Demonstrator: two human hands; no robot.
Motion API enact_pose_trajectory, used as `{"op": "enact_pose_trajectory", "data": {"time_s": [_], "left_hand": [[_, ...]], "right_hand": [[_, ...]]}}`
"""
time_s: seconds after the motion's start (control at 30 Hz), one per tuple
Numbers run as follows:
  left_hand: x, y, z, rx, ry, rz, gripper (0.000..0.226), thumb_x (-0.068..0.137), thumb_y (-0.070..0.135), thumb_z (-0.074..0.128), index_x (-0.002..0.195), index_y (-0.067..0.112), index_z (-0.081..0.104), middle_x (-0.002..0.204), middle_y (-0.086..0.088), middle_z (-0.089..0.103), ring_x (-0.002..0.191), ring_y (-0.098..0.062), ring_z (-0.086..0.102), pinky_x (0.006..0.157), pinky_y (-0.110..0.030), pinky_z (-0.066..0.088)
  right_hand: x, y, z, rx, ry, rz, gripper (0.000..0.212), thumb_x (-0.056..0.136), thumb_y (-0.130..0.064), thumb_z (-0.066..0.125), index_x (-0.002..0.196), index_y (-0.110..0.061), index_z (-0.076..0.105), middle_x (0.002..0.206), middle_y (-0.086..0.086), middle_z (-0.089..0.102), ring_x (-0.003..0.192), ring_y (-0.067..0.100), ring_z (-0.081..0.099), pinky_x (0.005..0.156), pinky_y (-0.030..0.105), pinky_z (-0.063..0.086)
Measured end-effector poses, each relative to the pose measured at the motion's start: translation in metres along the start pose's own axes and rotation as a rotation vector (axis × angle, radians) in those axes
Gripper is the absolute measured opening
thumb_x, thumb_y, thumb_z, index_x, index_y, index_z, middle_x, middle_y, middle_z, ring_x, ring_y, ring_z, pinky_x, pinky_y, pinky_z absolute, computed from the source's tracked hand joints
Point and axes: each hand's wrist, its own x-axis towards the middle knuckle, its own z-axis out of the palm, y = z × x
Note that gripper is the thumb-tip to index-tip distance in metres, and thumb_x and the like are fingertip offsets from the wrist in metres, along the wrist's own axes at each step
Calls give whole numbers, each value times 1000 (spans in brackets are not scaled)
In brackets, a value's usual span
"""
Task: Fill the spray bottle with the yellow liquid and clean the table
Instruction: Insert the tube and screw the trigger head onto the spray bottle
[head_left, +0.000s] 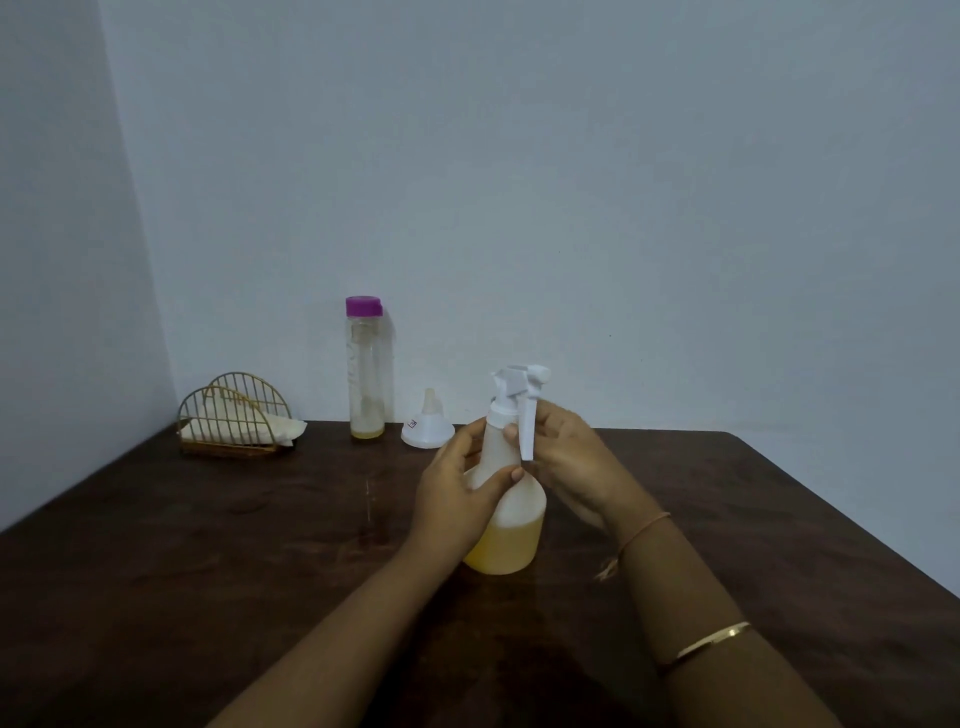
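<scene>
Left hand (462, 493) is wrapped around the shoulder of the translucent white plastic spray bottle (506, 525), fingers closed on it. Right hand (569, 462) is closed at the neck, fingers at the white trigger spray head (519, 402), just behind its long lever; whether it is twisting the collar or only steadying cannot be told.

Bottle is stood upright on the dark brown wooden table (208, 571), long axis vertical, dead centre between both hands; left hand at its 9 o'clock, right at its 3 o'clock. Both are in contact, neither nearer. Yellow liquid (504, 551) is seen in the lower third only.

Judged: filling is done, head is being seated. Next move turns on the vertical axis, with the body held by the left hand while the collar is turned by the right.

Outward: white plastic funnel (427, 428), set mouth-down, at 11 o'clock of the bottle. Tall clear bottle with purple cap (366, 369) further at 11, nearly drained, yellow residue at the base. Gold wire napkin holder with white tissues (236, 418) at 10 o'clock, well apart, needed for the wipe.
</scene>
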Motion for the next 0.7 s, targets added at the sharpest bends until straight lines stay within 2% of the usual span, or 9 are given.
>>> {"op": "enact_pose_trajectory", "data": {"time_s": [0.1, 0.2, 0.27, 0.33, 0.43, 0.53, 0.6, 0.67, 0.7], "left_hand": [[1, -1, 1, -18, 16, -37, 48, 77, 28, 74, 121, 21, 56, 114, 7, 62, 106, -8, 57, 89, -24, 48], [2, 0, 1, -23, 26, -42, 46, 76, 26, 75, 119, 21, 57, 113, 4, 63, 106, -10, 57, 88, -23, 48], [2, 1, 1, -35, 21, -43, 49, 77, 23, 74, 122, 17, 57, 114, 1, 64, 106, -12, 58, 91, -29, 49], [2, 1, 1, -41, 14, -41, 51, 77, 22, 74, 124, 15, 56, 115, 0, 64, 108, -12, 58, 93, -31, 50], [3, 1, 2, -38, 14, -46, 41, 76, 24, 75, 113, 24, 57, 106, 10, 63, 104, -8, 59, 86, -22, 50], [2, -1, 1, -56, 9, -59, 40, 76, 25, 76, 108, 33, 54, 104, 12, 63, 103, -9, 59, 87, -25, 50], [2, -2, 1, -68, 9, -69, 44, 76, 25, 76, 115, 27, 56, 109, 8, 64, 106, -11, 58, 89, -27, 50], [2, -1, 1, -46, 21, -55, 51, 77, 24, 75, 124, 18, 55, 106, 15, 59, 107, -6, 56, 83, -13, 45], [2, -1, 1, -26, 29, -43, 52, 78, 22, 74, 126, 16, 55, 103, 18, 56, 105, -4, 55, 79, -7, 42]], "right_hand": [[3, 4, 7, -2, 124, -31, 18, 86, -5, 64, 98, -18, 68, 98, 3, 74, 95, 21, 69, 84, 34, 56], [9, 5, 17, -89, 340, -51, 20, 76, -11, 77, 91, -16, 65, 90, 3, 73, 87, 18, 70, 75, 30, 58], [11, 6, 22, -222, 466, -77, 23, 74, -17, 78, 83, -20, 57, 85, -2, 69, 80, 12, 67, 60, 18, 53], [12, 7, 23, -291, 442, -64, 26, 76, -23, 76, 88, -23, 52, 90, -4, 64, 82, 10, 63, 54, 11, 47], [12, 4, 17, -35, 177, 21, 31, 84, -20, 68, 112, -22, 54, 106, -3, 65, 96, 13, 65, 73, 22, 54], [8, 0, 12, 201, 24, 18, 18, 92, -8, 55, 102, -20, 64, 98, -5, 73, 92, 14, 70, 77, 27, 56], [9, 0, 15, 151, 103, -12, 18, 90, -4, 57, 100, -15, 67, 97, 1, 74, 93, 19, 70, 79, 32, 57], [11, 4, 23, -54, 292, -69, 6, 84, -8, 66, 90, -9, 67, 90, 7, 73, 88, 23, 70, 80, 38, 57], [11, 5, 29, -252, 416, -116, 9, 81, -15, 71, 80, -9, 65, 83, 7, 71, 82, 21, 68, 76, 37, 57]]}}
